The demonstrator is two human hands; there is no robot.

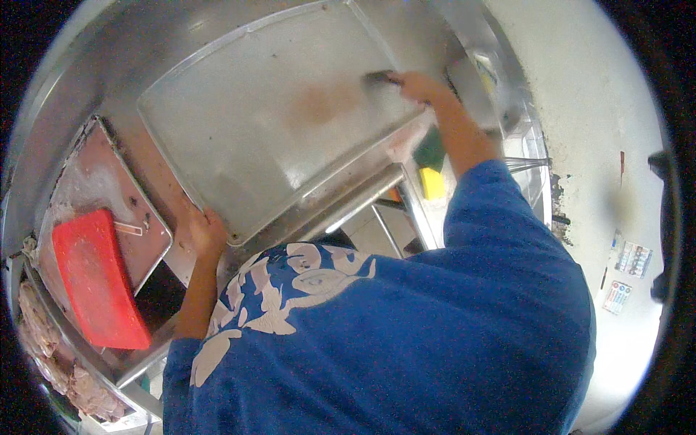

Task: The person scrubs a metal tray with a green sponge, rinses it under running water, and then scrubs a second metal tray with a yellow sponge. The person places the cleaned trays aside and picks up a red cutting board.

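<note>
A large metal sheet pan (239, 130) lies before me, tilted in the view, with a cloudy, wet-looking surface. My left hand (209, 231) grips its rim near the lower left corner, thumb over the edge. In my right hand (421, 88) is a dark, flat tool (377, 77), perhaps a scraper or brush; motion blur hides its exact kind. The tool is over the pan's right side, and I cannot tell whether it touches the metal. A brownish smear (323, 103) shows on the pan to the left of the tool.
At left, a red plastic board (100, 283) rests on a stained tray (89, 174). Raw-looking meat (92, 394) lies at lower left. Near my right forearm are a yellow sponge (432, 183), a dark green pad (430, 149) and a wire whisk (524, 164). A pale wall (587, 109) rises at right.
</note>
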